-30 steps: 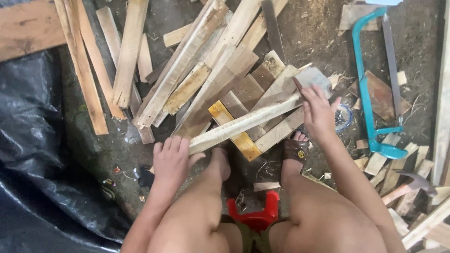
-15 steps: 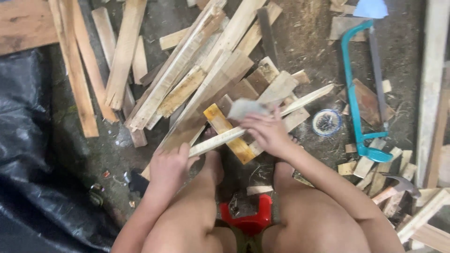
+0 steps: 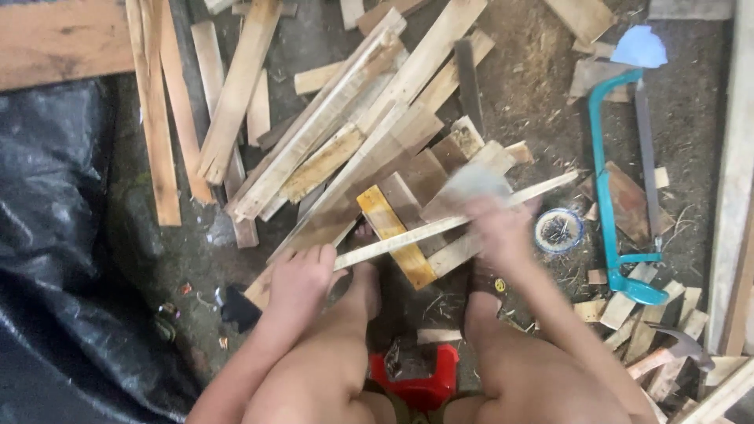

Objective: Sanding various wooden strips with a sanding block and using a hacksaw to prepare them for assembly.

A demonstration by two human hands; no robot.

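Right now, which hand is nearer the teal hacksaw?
Right. The right hand, blurred, is on the thin wooden strip just left of the teal hacksaw; the left hand grips the strip's far end.

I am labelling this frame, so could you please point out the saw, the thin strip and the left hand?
saw (image 3: 602, 196), head view, teal frame.
thin strip (image 3: 416, 235), head view, middle.
left hand (image 3: 298, 283), head view, back of hand.

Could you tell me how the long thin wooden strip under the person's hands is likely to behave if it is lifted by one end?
The wooden strip is long and very slim, so it would probably feel light and flex somewhat. Its flat faces suggest it will not roll. The left hand pins one end and the blurred right hand is over the middle, so it seems easy to shift.
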